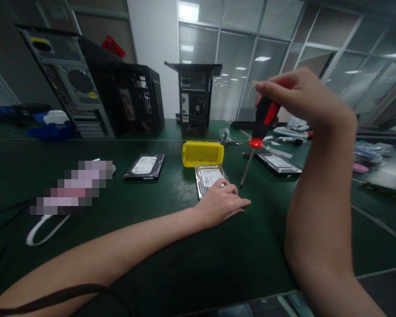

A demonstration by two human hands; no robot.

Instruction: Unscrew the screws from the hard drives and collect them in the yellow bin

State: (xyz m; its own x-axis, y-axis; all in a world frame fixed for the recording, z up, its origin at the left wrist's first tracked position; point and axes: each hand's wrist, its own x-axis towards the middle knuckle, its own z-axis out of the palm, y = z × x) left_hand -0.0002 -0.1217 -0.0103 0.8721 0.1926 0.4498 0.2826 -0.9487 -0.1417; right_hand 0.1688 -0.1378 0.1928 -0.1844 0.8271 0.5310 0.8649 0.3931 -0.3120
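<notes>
My right hand (284, 94) is wrapped round the black and red handle of a screwdriver (264, 121), whose shaft slants down and left. Its tip is just right of my left hand (220, 201). That hand rests on the near end of a silver hard drive (209, 177), thumb and some fingers bent over its edge, other fingers stretched to the right. Behind the drive, a yellow tray (203, 155) lies on the green table (171, 246). One more hard drive (145, 167) lies to the left, and another (280, 164) to the right.
Computer cases stand at the back: a large one (102, 83) at left, a smaller one (141, 99) beside it, and one (196, 99) at centre. A pixelated object with a white strap (41, 231) lies left. Blue bins, tools and bagged parts (369, 154) line the sides.
</notes>
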